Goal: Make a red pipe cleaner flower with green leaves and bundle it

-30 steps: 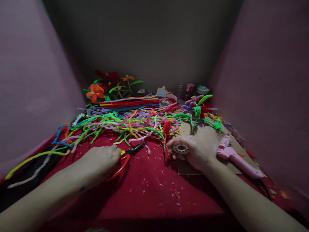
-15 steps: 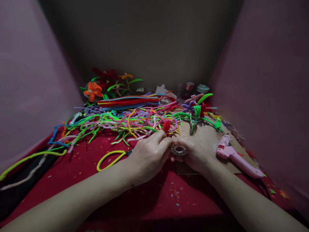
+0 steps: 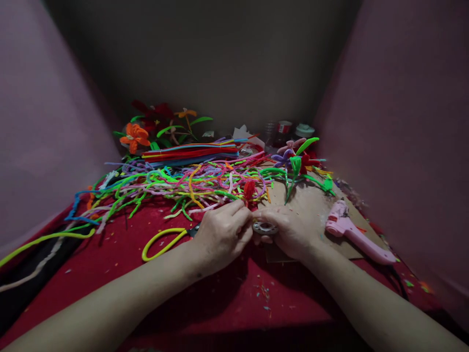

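Both of my hands meet in the middle, in front of the pipe cleaner pile. My left hand point(image 3: 223, 235) is closed, its fingertips pinching the base of a red fuzzy pipe cleaner bud point(image 3: 249, 190) that stands up above them. My right hand point(image 3: 289, 230) is closed around a small pale spool point(image 3: 265, 228) with a ring of holes in its face; what is wound on it is hidden. The fingertips of the two hands nearly touch. Behind my left wrist lie yellow-handled scissors point(image 3: 161, 243), their blades partly covered by the hand.
Tangled pipe cleaners point(image 3: 205, 183) spread across the red cloth point(image 3: 120, 259), with a straight bundle point(image 3: 190, 154) behind. A pink glue gun point(image 3: 357, 234) rests on cardboard point(image 3: 315, 210) at right. Finished flowers point(image 3: 135, 138) stand back left; green stems point(image 3: 295, 168) and a jar point(image 3: 304, 131) are back right.
The whole view has shifted slightly left. My hands keep hold of the red bud and the spool; the spool's face has tilted flatter, and the bud shows a little higher above my left fingers.
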### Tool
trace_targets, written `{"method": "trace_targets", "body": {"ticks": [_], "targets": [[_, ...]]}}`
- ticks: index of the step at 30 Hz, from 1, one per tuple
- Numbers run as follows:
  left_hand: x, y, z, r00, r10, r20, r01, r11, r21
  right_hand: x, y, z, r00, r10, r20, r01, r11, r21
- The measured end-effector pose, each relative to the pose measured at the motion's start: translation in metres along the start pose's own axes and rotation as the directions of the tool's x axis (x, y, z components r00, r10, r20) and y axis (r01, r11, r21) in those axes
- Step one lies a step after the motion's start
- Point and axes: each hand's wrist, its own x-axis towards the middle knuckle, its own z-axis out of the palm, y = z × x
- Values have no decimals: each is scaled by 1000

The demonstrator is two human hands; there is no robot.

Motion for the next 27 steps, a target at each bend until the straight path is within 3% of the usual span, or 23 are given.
{"method": "trace_targets", "body": {"ticks": [2, 3, 5, 7, 8, 9, 10, 11, 13, 15, 17, 19, 22, 27], "targets": [[3, 2, -5, 970, -235, 65, 244, 936, -253, -2, -4, 2, 998, -47, -34, 44, 996, -81], [5, 3, -7, 918, -369, 147, 397, 833, -385, -4, -6, 4, 994, -82, -65, 72, 987, -146], [8, 3, -11, 749, -519, 412, 651, 460, -604, -7, -9, 7, 973, -198, -118, 152, 937, -316], [9, 2, -11, 596, -427, 680, 755, 9, -656, -10, -10, 11, 933, -336, -132, 242, 853, -463], [10, 0, -11, 559, -343, 755, 756, -163, -634, -11, -11, 12, 910, -395, -128, 282, 815, -507], [10, -1, -10, 545, -262, 797, 749, -276, -603, -13, -11, 14, 889, -441, -122, 316, 785, -533], [9, -3, -9, 544, -204, 814, 744, -330, -581, -13, -12, 14, 870, -480, -113, 349, 761, -548], [9, -4, -8, 548, -179, 817, 748, -333, -574, -14, -12, 14, 853, -512, -104, 376, 739, -558], [9, -8, -7, 562, -234, 793, 769, -206, -605, -14, -14, 12, 821, -560, -108, 403, 704, -585], [8, -12, -6, 603, -412, 683, 769, 74, -635, -15, -14, 5, 801, -582, -142, 374, 671, -640], [8, -17, -4, 664, -553, 502, 736, 366, -570, -17, -12, -5, 811, -564, -154, 300, 628, -718], [8, -21, 0, 700, -579, 418, 712, 523, -468, -20, -8, -15, 843, -524, -121, 234, 559, -795], [10, -24, 8, 651, -554, 519, 757, 524, -392, -26, -1, -25, 880, -472, -53, 189, 449, -873], [19, -24, 18, 551, -581, 599, 835, 381, -398, -29, 5, -28, 898, -436, 58, 221, 333, -917]]}}
